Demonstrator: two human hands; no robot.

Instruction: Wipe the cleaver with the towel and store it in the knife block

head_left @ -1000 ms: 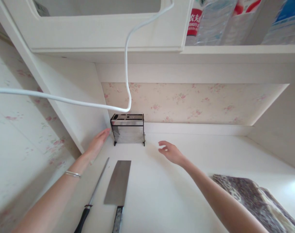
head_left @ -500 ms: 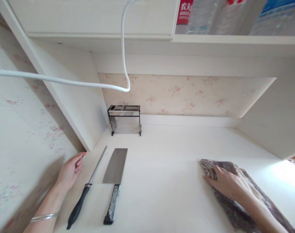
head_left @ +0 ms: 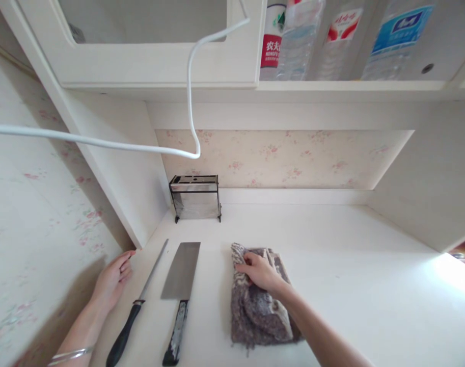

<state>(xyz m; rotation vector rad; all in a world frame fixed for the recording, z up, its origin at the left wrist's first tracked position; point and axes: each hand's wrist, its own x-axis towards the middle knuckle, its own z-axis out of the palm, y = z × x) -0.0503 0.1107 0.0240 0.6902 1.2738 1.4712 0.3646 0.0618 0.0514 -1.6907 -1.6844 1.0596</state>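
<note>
My right hand (head_left: pixel 260 271) presses on a folded brown and cream patterned cloth (head_left: pixel 251 316), fingers bunched into its upper part. The cloth lies flat on the white countertop (head_left: pixel 354 285). To its left is a cleaver (head_left: pixel 182 272) with a worn black handle, blade pointing away from me. Beside that lies a sharpening steel (head_left: pixel 131 318) with a black handle. My left hand (head_left: pixel 113 279) rests left of the steel, fingers curled and nothing seen in them, its fingertip by the lower corner of the side panel.
A metal and black knife rack (head_left: pixel 195 199) stands at the back left. A white cable (head_left: pixel 133 146) hangs across the upper left, close to the camera. Overhead, several plastic bottles (head_left: pixel 341 41) stand on the cabinet shelf. White side panels (head_left: pixel 427 178) bound the counter.
My right hand has slid the cloth leftward across the counter, from the far right to just right of the cleaver. My left hand stays in place; the view has tilted up slightly.
</note>
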